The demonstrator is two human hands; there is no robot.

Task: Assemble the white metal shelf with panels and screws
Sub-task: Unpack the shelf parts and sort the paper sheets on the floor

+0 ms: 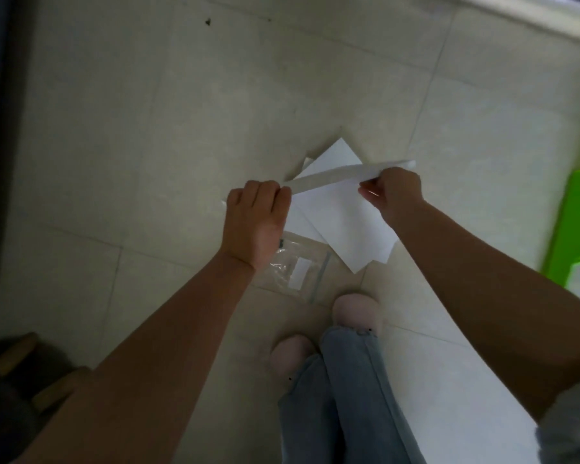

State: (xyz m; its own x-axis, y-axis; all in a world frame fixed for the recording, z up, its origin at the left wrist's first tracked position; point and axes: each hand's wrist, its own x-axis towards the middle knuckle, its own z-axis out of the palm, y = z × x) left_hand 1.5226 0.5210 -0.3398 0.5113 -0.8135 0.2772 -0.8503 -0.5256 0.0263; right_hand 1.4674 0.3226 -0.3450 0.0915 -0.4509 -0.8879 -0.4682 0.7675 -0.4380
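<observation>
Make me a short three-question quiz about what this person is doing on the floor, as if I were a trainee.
1. True or false: both hands hold the same long white strip.
2. What lies on the floor tiles just below the left hand? A) a hammer B) a clear plastic bag C) a cup
3. Fill in: under the strip lie flat white ____.

Key:
1. True. The left hand grips one end and the right hand the other.
2. B. The clear plastic bag lies near the pink slippers.
3. Panels, stacked on the floor.
</observation>
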